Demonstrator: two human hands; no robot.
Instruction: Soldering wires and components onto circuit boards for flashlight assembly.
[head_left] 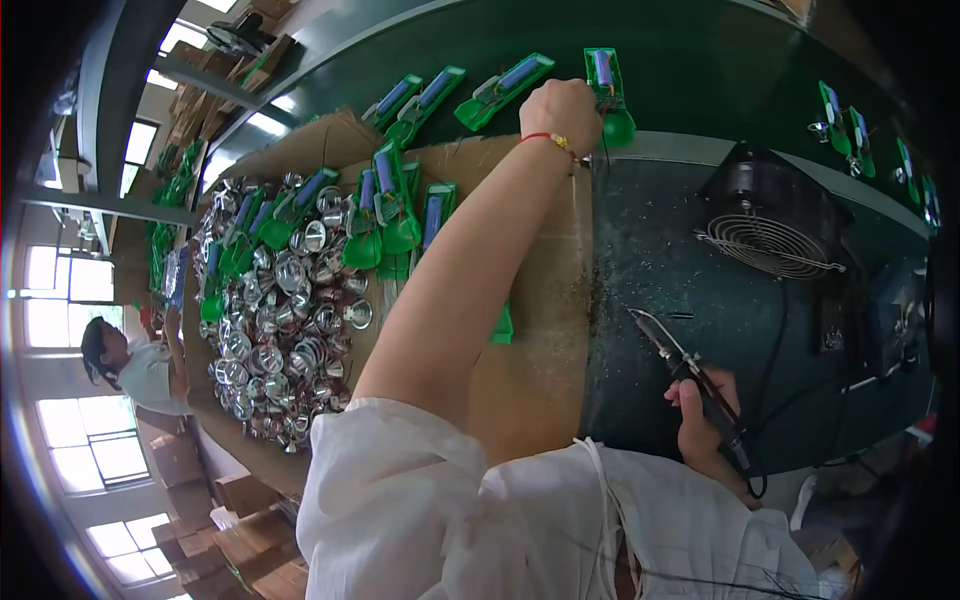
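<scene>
My left hand (562, 112) reaches across to the far green belt, closed at the edge of a green plastic housing (604, 70) with a blue cylindrical cell inside. Its fingertips are hidden behind the knuckles. At the lower right, my right hand (697, 412) grips a soldering iron (660, 345), its tip pointing up and left over the dark bench top (640, 390). A thin curved metal tube runs alongside the iron. Similar green housings (520, 78) lie on the belt left of my left hand.
Left of my arm, a cardboard tray (225, 425) holds many shiny reflector cups (290, 275) and more green housings (385, 210). A black fan (770, 215) stands on the bench at right. Several other units (860, 140) sit on the far right belt. Another person (150, 370) works at far left.
</scene>
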